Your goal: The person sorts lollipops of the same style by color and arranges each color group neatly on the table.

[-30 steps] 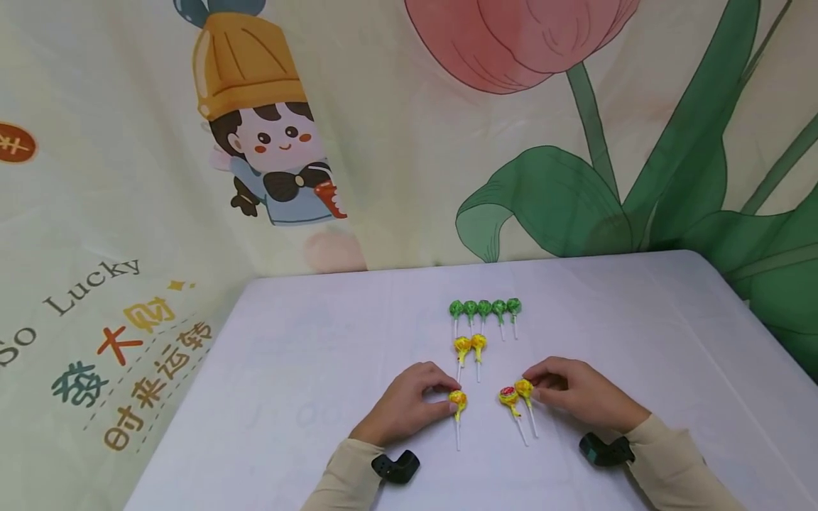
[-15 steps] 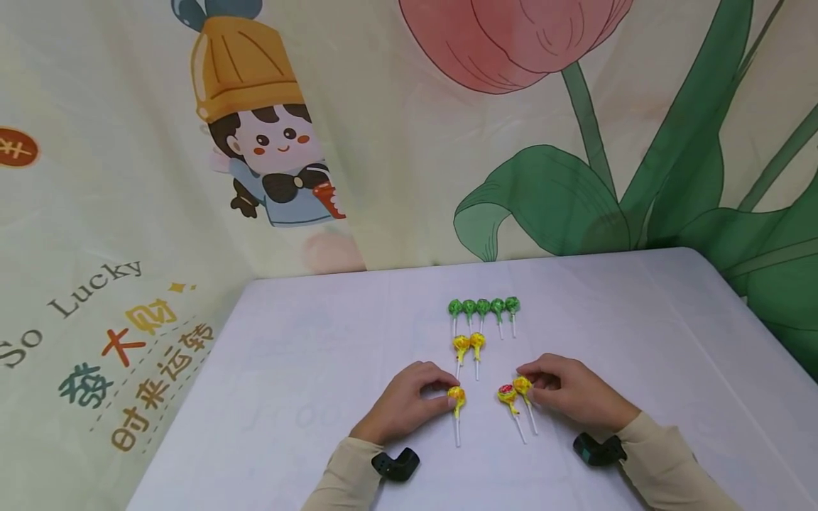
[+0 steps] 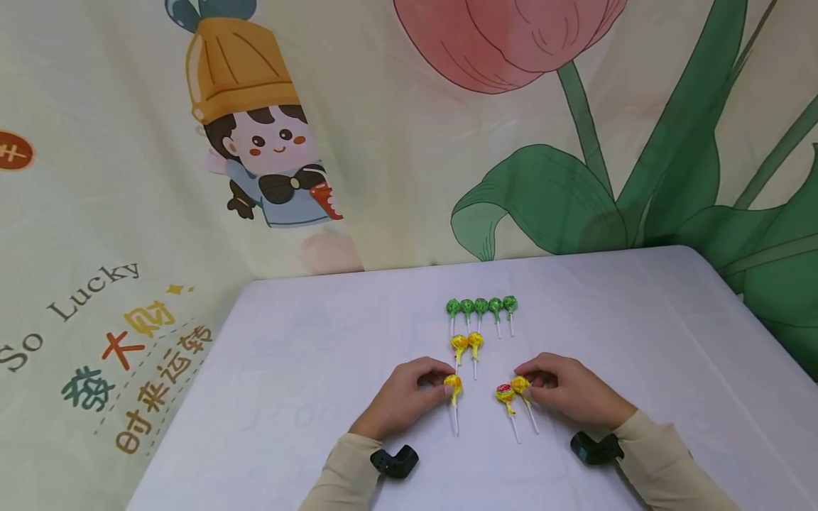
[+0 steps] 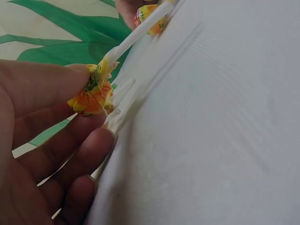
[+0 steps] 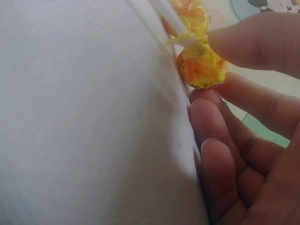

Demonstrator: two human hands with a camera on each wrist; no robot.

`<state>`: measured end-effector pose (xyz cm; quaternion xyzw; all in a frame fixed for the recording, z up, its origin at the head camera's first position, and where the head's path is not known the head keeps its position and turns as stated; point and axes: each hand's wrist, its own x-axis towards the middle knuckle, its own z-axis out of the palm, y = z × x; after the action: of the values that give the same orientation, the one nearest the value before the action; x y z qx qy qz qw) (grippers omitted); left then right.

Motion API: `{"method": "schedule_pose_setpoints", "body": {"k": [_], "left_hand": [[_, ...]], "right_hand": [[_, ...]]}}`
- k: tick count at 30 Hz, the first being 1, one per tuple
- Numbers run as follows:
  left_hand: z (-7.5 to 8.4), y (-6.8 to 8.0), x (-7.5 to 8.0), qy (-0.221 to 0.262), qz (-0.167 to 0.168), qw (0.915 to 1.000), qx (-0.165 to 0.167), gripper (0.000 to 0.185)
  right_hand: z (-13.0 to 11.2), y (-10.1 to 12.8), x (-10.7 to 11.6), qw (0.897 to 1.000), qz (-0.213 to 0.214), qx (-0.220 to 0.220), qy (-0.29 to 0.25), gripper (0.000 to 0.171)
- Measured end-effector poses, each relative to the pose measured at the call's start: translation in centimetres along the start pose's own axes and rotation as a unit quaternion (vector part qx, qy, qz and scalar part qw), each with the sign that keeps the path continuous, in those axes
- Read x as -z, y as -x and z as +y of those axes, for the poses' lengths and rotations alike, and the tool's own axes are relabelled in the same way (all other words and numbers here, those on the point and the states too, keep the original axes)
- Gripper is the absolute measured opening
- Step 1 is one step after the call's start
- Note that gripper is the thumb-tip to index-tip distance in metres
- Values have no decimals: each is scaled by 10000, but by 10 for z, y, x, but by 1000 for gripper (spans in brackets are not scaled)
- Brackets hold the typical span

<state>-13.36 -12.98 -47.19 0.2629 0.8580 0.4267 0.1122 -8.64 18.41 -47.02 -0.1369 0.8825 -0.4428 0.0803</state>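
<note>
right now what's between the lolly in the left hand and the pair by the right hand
Nothing: in the head view only bare white table separates the left hand's lollipop from the right hand's pair.

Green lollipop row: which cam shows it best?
Head view. The green lollipops lie there as a full row of five on the table, beyond the yellow ones that the left hand and right hand pinch. The two wrist views show only yellow wrappers, fingers and cloth; no green lollipops can be made out.
</note>
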Motion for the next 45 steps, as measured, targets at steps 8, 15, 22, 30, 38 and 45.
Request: {"method": "schedule_pose_setpoints", "body": {"k": [8, 15, 22, 30, 38, 45], "left_hand": [[3, -2, 2, 206, 121, 9997, 84, 22], [6, -6, 3, 327, 258, 9991, 61, 22], [13, -19, 7, 453, 369, 9983, 83, 23], [18, -30, 11, 327, 353, 9988, 30, 24], [26, -47, 15, 231, 368, 9986, -306, 25], [33, -55, 12, 288, 518, 9967, -562, 28]], "right_hand": [[-2, 0, 0, 9999, -41, -60, -98, 31], [0, 1, -1, 10000, -52, -40, -75, 30], [-1, -1, -1, 9998, 36, -194, 100, 29], [-3, -1, 0, 10000, -24, 19, 90, 30], [-4, 0, 0, 9999, -95, 38, 72, 31], [-4, 0, 1, 9998, -141, -48, 99, 31]]}}
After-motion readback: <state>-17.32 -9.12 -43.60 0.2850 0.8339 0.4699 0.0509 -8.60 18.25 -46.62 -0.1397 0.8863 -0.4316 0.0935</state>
